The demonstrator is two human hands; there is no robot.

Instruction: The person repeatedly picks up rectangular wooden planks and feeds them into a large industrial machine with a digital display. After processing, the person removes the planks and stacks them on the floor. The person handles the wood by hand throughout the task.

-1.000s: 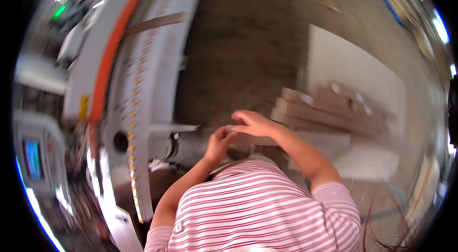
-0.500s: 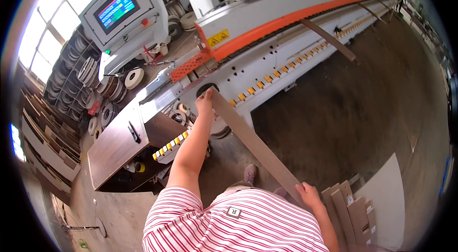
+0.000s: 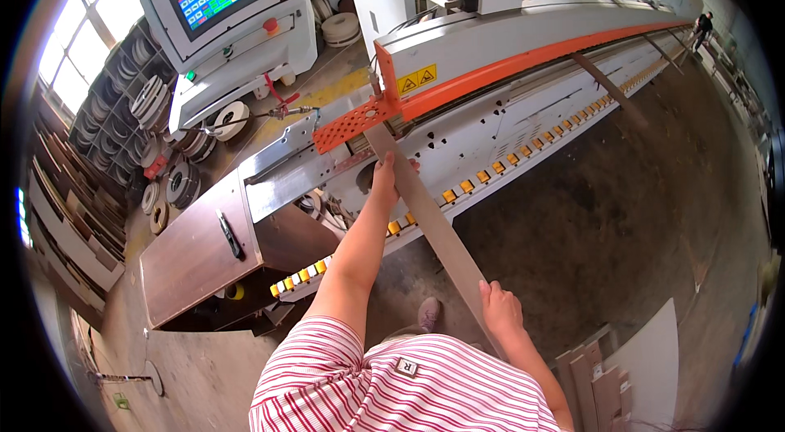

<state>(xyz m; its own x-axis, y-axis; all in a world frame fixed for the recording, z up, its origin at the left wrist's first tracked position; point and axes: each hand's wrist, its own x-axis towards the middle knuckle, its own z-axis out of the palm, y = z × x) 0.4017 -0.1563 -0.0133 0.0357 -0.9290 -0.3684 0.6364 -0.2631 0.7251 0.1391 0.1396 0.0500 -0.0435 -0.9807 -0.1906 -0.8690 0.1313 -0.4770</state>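
Concrete floor (image 3: 687,186) stretches off to the right of a long grey machine (image 3: 572,43) with an orange stripe, and a lit control panel (image 3: 237,23) stands at the machine's near end. Facing it, someone in a striped shirt (image 3: 409,399) has the left arm reaching forward, elbow almost straight, while the right arm stays low and nearer the body, its forearm angled inward. Between them slants a long, narrow brown board (image 3: 441,236), its far end up at the machine's edge just beside the perforated orange guard (image 3: 356,125), its near end down by the shirt. That left hand (image 3: 384,174) is clasped around the board close to the far end, thumb on the near side and fingertips showing past the opposite edge. Farther down, the right hand (image 3: 500,309) grips the board's right edge, thumb lying along the upper face, fingers curled; what they do underneath I can't tell. Low on the right, more brown boards (image 3: 593,387) stand beside a pale sheet (image 3: 654,358).
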